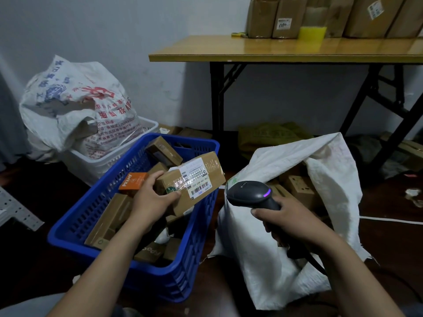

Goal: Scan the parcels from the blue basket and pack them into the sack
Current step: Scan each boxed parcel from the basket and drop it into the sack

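Observation:
A blue basket [75, 225] on the floor holds several cardboard parcels and an orange box [131, 183]. My left hand [152, 196] grips a brown cardboard parcel [206, 177] above the basket's right side, its white barcode label facing up. My right hand [286, 219] holds a black barcode scanner [249, 192] with a purple light, its head pointing left toward the parcel's label, a short gap apart. Behind the scanner stands the white woven sack [263, 259], its mouth open, with brown boxes [299, 188] inside.
A full printed sack [75, 104] sits in a white basket [107, 160] at the back left. A wooden folding table [286, 49] with cardboard boxes and a yellow sponge stands behind. Bags and boxes lie under it. A white cable [389, 220] crosses the floor at right.

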